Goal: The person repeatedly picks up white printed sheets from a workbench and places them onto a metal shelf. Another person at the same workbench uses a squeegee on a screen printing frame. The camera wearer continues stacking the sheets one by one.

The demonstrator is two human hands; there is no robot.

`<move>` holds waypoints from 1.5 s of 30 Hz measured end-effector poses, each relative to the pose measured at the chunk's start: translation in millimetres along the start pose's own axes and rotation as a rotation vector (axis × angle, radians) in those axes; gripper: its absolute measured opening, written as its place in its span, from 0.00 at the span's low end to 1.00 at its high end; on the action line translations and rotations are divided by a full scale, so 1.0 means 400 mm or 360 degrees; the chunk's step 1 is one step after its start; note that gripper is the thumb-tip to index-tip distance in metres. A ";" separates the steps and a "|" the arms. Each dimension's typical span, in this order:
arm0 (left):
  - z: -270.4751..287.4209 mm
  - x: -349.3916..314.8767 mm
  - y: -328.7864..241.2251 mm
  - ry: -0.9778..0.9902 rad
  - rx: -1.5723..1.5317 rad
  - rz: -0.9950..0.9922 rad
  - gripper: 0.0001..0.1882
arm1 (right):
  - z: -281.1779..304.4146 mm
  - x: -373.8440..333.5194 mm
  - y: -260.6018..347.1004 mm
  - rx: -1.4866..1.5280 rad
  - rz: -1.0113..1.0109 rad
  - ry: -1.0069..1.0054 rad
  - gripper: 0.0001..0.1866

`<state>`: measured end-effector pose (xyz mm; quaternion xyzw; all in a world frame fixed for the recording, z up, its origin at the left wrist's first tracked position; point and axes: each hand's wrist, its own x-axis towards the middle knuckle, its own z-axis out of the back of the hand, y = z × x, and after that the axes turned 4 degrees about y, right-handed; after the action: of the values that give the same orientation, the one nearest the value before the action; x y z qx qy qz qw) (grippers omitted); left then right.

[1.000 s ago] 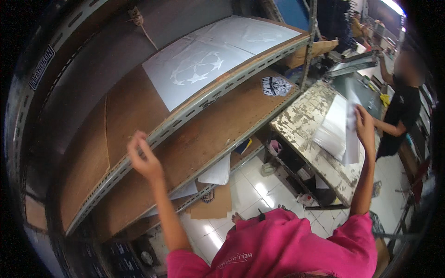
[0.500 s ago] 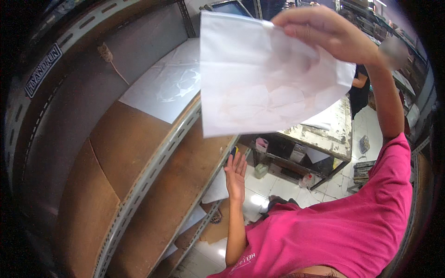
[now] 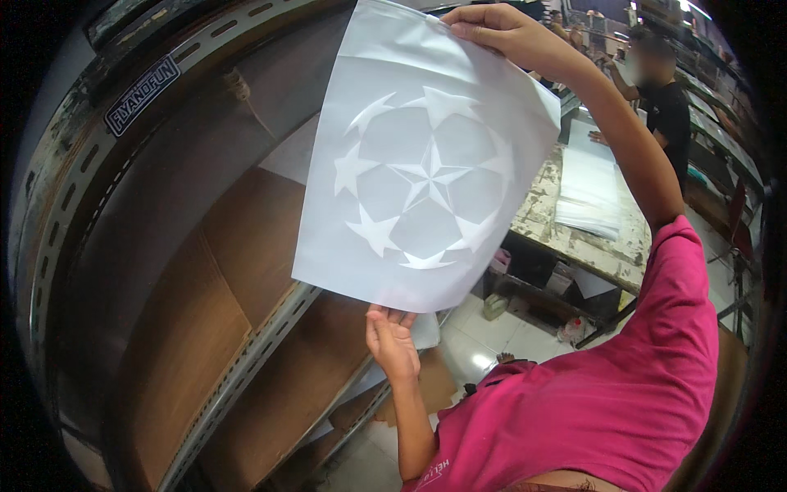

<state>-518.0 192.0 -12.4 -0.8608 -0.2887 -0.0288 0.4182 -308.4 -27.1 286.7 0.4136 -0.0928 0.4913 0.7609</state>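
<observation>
A thin white sheet [image 3: 328, 238], slightly see-through, hangs in front of me, printed with a round pattern of stars about a central star. My right hand [image 3: 500, 33] is raised high and pinches the sheet's top edge between thumb and fingers. At the bottom edge, my left hand [image 3: 393, 344] has its palm up and its fingers curled onto the sheet, the tips partly hidden behind it. A pinkish shade shows through the sheet there.
On my left stands a metal-framed rack [image 3: 238, 385] with brown board shelves, and a pale sheet [image 3: 293, 156] lies on its upper shelf. Beyond my right arm, a stained worktable [image 3: 533, 205] carries a stack of white sheets [image 3: 590, 184]. A person [image 3: 664, 107] in dark clothing stands behind it.
My left hand has gone from open below the sheet to its lower edge. The right hand has moved left with the sheet, which now faces me with its star pattern clear.
</observation>
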 end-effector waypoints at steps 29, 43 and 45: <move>0.144 0.112 -0.513 -0.0839 0.1496 -0.0435 0.22 | -0.410 0.315 -0.156 0.0554 -0.0295 0.0150 0.18; 0.467 0.312 -0.757 -0.0644 0.1772 0.0161 0.26 | -0.736 0.529 -0.282 0.0352 -0.0302 0.0526 0.08; 0.448 0.316 -0.731 -0.0644 0.1846 0.0152 0.24 | -0.762 0.547 -0.318 0.0203 -0.0324 0.0529 0.08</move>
<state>-599.6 525.0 113.8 -0.4934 -0.2920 0.3158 0.7560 -175.0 317.2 142.7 0.3814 0.1075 0.4783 0.7837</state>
